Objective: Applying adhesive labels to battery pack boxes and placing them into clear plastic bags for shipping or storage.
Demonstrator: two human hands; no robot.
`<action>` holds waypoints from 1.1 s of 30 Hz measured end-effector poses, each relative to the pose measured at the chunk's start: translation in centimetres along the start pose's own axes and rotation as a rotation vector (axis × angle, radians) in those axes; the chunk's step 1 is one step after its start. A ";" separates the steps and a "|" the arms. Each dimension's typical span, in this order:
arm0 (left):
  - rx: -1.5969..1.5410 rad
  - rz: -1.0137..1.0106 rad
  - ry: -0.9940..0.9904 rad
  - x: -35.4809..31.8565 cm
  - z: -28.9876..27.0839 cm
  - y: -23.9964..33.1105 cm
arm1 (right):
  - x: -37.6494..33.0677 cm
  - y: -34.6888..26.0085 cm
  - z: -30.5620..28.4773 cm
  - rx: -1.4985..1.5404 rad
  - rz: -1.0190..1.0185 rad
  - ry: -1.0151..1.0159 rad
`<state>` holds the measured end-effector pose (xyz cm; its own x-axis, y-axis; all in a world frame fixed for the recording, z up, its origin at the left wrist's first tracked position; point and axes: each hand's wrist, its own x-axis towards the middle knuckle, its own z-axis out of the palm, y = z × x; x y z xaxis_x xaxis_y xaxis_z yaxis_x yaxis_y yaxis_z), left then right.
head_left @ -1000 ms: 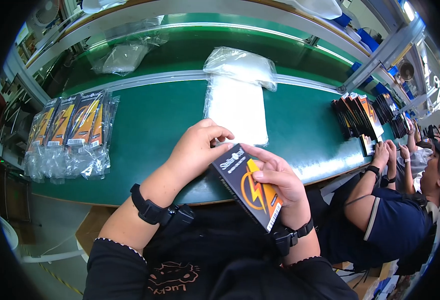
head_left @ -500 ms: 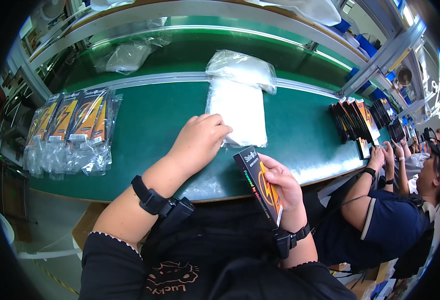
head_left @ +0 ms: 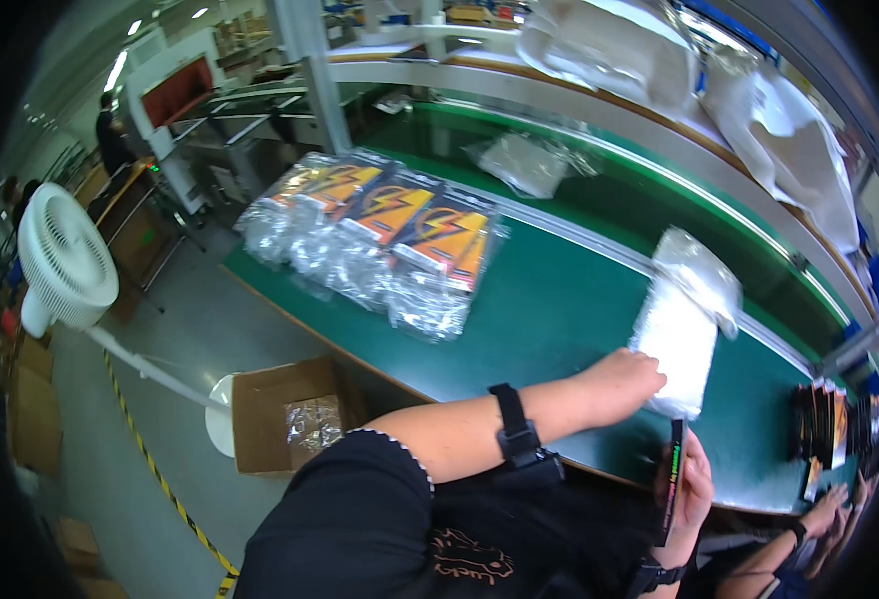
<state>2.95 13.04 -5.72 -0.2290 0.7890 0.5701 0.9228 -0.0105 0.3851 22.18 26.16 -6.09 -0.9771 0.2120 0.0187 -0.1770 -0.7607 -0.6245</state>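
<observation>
My left hand (head_left: pixel 621 386) is at the near left edge of a stack of clear plastic bags (head_left: pixel 677 344) on the green table. Its fingers are closed, pinching at a bag's edge; the fingertips are partly hidden. Below the stack, close to the table's front edge, my right hand (head_left: pixel 699 481) grips a slim black box (head_left: pixel 674 477), held upright with its narrow printed side toward me. Over the far end of the stack lies a crumpled clear plastic wrapper (head_left: pixel 701 278).
Black-and-orange boxes in clear bags (head_left: pixel 389 215) lie in rows at the table's left. More black boxes (head_left: pixel 821 421) stand at the right, near a co-worker's hands (head_left: pixel 827 511). A cardboard box (head_left: pixel 260 424) and a white fan (head_left: pixel 65 255) are on the left. Behind runs a green belt (head_left: pixel 439 135).
My view has swung left, bringing the fan and cardboard box into sight. The box in my right hand now shows its narrow side. My left hand stays at the bags.
</observation>
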 end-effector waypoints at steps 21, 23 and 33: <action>-0.166 -0.320 -0.012 1.6 0.6 1.1 | -1.1 1.1 3.3 -0.869 -0.185 0.147; -0.164 -0.318 0.000 1.4 0.5 0.9 | -0.8 1.6 3.9 -1.026 -0.327 0.140; -0.415 -0.209 0.258 -0.1 0.2 0.3 | 1.0 0.1 2.8 -0.791 -0.069 0.145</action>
<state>3.34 13.09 -5.76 -0.5123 0.6239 0.5901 0.6607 -0.1527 0.7350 20.88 24.56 -3.91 -0.9324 0.3614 0.0103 -0.0478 -0.0948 -0.9943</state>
